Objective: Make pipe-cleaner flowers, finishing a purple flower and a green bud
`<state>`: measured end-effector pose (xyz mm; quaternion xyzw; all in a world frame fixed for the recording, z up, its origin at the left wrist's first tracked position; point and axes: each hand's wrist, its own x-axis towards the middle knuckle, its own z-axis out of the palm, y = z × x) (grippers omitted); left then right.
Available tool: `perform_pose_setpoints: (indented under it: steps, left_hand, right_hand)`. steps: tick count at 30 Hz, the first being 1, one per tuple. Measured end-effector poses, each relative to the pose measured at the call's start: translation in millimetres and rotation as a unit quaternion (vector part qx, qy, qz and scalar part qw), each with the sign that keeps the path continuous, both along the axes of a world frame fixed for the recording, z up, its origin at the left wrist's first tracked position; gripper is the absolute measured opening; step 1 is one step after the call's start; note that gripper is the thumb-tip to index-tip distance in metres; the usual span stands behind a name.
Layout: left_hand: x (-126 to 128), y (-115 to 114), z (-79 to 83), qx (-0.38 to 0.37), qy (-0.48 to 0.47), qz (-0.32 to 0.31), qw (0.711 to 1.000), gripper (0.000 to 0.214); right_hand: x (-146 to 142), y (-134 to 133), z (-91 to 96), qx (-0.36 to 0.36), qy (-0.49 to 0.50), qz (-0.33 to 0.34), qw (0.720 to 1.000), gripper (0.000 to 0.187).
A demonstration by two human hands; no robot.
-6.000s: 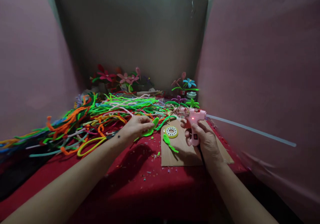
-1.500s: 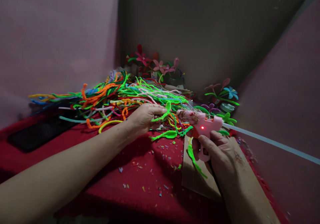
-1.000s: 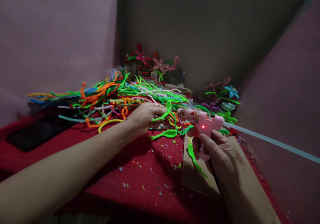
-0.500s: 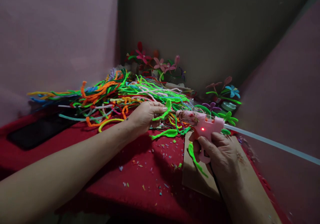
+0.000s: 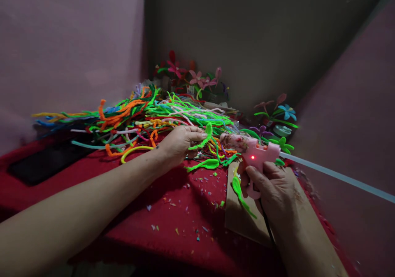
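Note:
My left hand (image 5: 182, 142) pinches a bright green pipe cleaner leaf (image 5: 208, 133) between thumb and fingers, its curved tip standing up. Wrapped round the handle of a pink glue gun (image 5: 257, 151) is my right hand (image 5: 271, 184). A red light glows on the gun's side, and a long whitish glue stick (image 5: 336, 178) sticks out of its back. The nozzle points left toward the green leaf, a small gap apart from it. Another green leaf (image 5: 207, 164) lies on the red cloth below my left hand, and one more green leaf (image 5: 241, 196) rests on the cardboard.
A heap of coloured pipe cleaners (image 5: 185, 110) covers the back of the red cloth (image 5: 148, 244). Pipe cleaner flowers (image 5: 197, 78) stand behind it, with a blue flower (image 5: 287, 112) at right. A black phone (image 5: 46, 159) lies left. Cardboard (image 5: 247, 227) sits under my right hand.
My right hand has drawn the glue gun slightly to the right, widening the gap between nozzle and leaf. My left hand has stayed nearly still with the leaf.

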<state>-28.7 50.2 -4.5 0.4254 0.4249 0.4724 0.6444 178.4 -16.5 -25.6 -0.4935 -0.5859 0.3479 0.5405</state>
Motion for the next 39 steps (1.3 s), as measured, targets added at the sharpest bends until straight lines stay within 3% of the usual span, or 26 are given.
perform_pose_setpoints:
  steps: [25,33,39]
  left_hand:
    - [-1.6,2.7,-1.6,0.031,-0.001,0.018,0.999,0.012]
    - [0.0,3.1,-1.7,0.023,-0.002,0.015,1.000,0.011]
    - [-0.5,2.1,-0.6,0.015,-0.011,0.029,0.999,0.010]
  right_hand:
    - [-1.1,-5.3,0.6,0.019,-0.012,0.007,1.000,0.023]
    - [-2.3,-4.4,0.5,-0.018,0.028,0.064,0.997,0.021]
    - [1.7,-4.4,-0.4,-0.002,0.006,0.030,1.000,0.024]
